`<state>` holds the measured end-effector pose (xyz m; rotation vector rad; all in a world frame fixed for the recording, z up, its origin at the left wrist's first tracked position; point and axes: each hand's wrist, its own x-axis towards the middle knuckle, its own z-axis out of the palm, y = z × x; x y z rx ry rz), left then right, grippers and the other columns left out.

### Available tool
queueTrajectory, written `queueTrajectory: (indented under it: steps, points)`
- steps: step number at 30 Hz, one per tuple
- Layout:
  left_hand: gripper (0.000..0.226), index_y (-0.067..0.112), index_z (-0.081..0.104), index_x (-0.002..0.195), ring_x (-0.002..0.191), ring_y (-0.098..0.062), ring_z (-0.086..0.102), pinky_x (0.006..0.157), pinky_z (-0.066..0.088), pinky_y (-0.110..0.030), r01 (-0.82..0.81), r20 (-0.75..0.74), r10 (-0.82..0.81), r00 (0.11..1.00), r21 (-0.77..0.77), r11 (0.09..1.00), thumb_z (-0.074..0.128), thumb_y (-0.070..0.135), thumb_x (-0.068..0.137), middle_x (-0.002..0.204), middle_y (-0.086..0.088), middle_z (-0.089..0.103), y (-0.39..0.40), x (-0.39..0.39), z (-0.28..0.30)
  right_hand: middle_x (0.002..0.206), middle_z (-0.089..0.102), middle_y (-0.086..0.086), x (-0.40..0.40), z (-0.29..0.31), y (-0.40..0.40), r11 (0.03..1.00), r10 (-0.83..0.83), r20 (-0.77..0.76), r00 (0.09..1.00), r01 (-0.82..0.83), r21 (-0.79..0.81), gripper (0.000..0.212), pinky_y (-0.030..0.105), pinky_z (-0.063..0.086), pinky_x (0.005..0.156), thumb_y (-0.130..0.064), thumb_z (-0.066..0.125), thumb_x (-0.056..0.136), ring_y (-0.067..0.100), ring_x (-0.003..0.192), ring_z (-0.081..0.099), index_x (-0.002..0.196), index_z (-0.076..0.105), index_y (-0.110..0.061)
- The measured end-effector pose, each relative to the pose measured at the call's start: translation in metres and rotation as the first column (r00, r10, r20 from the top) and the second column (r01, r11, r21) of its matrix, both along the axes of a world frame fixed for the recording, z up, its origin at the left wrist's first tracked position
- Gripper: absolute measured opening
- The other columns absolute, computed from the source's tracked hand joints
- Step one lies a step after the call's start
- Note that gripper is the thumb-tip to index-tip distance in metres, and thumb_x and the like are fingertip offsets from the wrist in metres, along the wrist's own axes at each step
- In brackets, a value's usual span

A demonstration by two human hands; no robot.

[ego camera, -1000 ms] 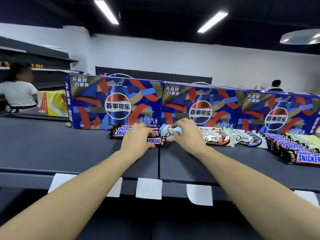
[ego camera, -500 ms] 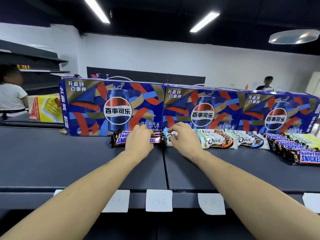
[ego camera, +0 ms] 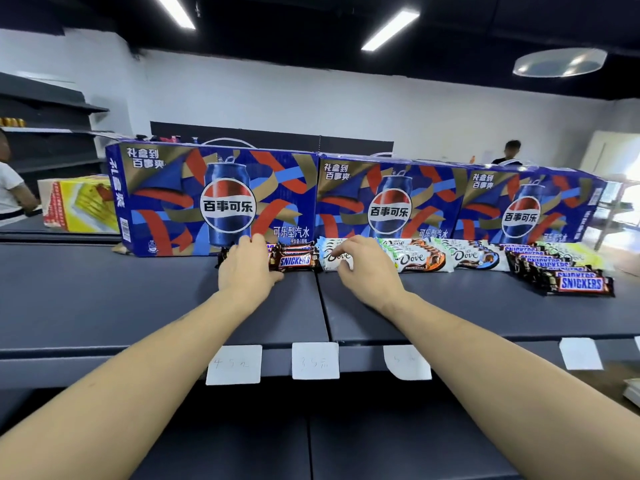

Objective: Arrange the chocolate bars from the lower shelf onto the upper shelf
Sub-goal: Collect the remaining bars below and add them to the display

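Both of your hands lie on bars at the back of the upper shelf (ego camera: 138,306). Your left hand (ego camera: 247,268) rests palm-down over the left end of a small pile of Snickers bars (ego camera: 296,259), fingers curved over the glossy brown wrappers; whether it actually grips them you cannot tell. Your right hand (ego camera: 367,268) sits just right of that pile, fingertips bent onto a white Dove bar (ego camera: 334,259), pressing more than clasping.

Nearest you, the shelf's front lip carries square paper price tags (ego camera: 315,360), pale and faintly handwritten. The shelf top is flat, matte, dark grey metal, with a seam running between your hands.

Right of your right hand, more Dove bars (ego camera: 420,259) lie side by side in slick white wrappers with brown and orange swirls. Farther right, a fanned row of Snickers (ego camera: 568,277) overlaps like shingles.

Behind the bars, touching the row, stand three boxy cardboard Pepsi cartons (ego camera: 214,199), printed blue with red and gold ribbons. Beyond them rises a plain white wall (ego camera: 311,102).
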<state>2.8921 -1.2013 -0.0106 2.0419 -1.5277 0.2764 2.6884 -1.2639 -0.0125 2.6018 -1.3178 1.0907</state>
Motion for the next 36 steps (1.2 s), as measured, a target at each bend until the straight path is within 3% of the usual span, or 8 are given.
queueTrajectory:
  steps: [7,14,17,23,31,36]
  points:
    - [0.035,0.014,0.058,0.109,0.101,-0.026,0.056,0.077,0.05,-0.039,0.032,0.111,-0.035,0.993,0.033,0.999,0.067,0.038,0.085,0.11,-0.007,0.057,0.022,-0.028,0.001,0.115,0.063,-0.003,-0.017,0.0,0.023,1.0,0.005,-0.001,1.0,-0.005,0.014,0.027,0.032,0.046,0.091,-0.013,0.053,0.088,0.016,0.114,0.05,0.109,0.069,-0.019]
    - [0.045,0.017,0.056,0.122,0.114,-0.028,0.05,0.088,0.044,-0.04,0.02,0.212,-0.038,0.976,0.086,0.996,0.052,0.05,0.092,0.122,-0.008,0.055,0.067,-0.087,0.0,0.12,0.064,-0.003,-0.05,-0.008,0.066,0.999,0.033,0.03,0.999,-0.034,0.04,0.031,0.037,0.047,0.095,-0.03,0.053,0.095,0.018,0.117,0.051,0.12,0.067,-0.02]
    - [0.046,0.019,0.055,0.125,0.117,-0.028,0.049,0.095,0.04,-0.041,-0.002,0.228,-0.019,0.974,0.091,0.996,0.046,0.052,0.094,0.123,-0.008,0.055,0.091,-0.118,-0.007,0.128,0.063,-0.006,-0.076,-0.018,0.093,0.998,0.033,0.011,0.999,-0.034,0.044,0.037,0.032,0.044,0.098,-0.036,0.052,0.096,0.016,0.124,0.049,0.128,0.063,-0.021]
    - [0.054,0.024,0.042,0.142,0.138,-0.029,0.031,0.113,0.024,-0.046,-0.015,0.236,-0.003,0.972,0.072,0.997,0.039,0.052,0.096,0.142,-0.009,0.045,0.153,-0.185,-0.041,0.136,0.058,-0.003,-0.142,-0.048,0.148,0.996,0.081,0.032,0.996,-0.082,0.028,0.039,0.03,0.038,0.107,-0.032,0.052,0.097,0.016,0.13,0.045,0.133,0.06,-0.018]
    - [0.061,0.022,0.025,0.15,0.143,-0.031,0.02,0.116,0.019,-0.047,-0.061,0.307,-0.009,0.952,0.218,0.974,0.033,0.053,0.098,0.152,-0.012,0.031,0.226,-0.249,-0.101,0.154,0.038,0.005,-0.195,-0.113,0.206,0.993,0.048,-0.104,0.993,-0.036,0.112,0.05,0.032,0.019,0.117,-0.038,0.046,0.1,0.024,0.144,0.027,0.146,0.043,-0.02]
    - [0.063,0.02,0.023,0.15,0.142,-0.03,0.02,0.115,0.021,-0.046,0.02,0.245,-0.112,0.963,0.35,0.937,0.037,0.051,0.097,0.15,-0.011,0.032,0.25,-0.267,-0.149,0.157,0.032,0.004,-0.217,-0.165,0.223,0.967,0.026,-0.158,0.987,0.015,0.253,0.054,0.033,0.018,0.118,-0.041,0.043,0.1,0.023,0.147,0.021,0.15,0.036,-0.021]
